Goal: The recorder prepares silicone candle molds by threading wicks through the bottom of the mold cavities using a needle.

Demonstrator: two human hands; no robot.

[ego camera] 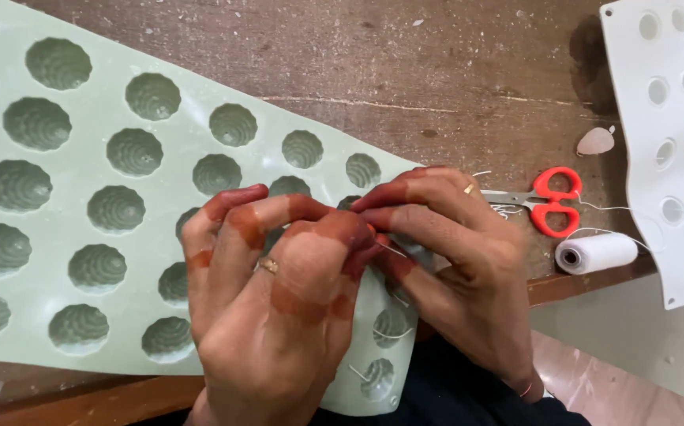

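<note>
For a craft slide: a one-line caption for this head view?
Left hand and right hand pinch thin white thread over pale green silicone mould.

Scuffed brown wooden table [436, 71]

- We find no packages, labels, signs or screens anywhere in this view.
</note>
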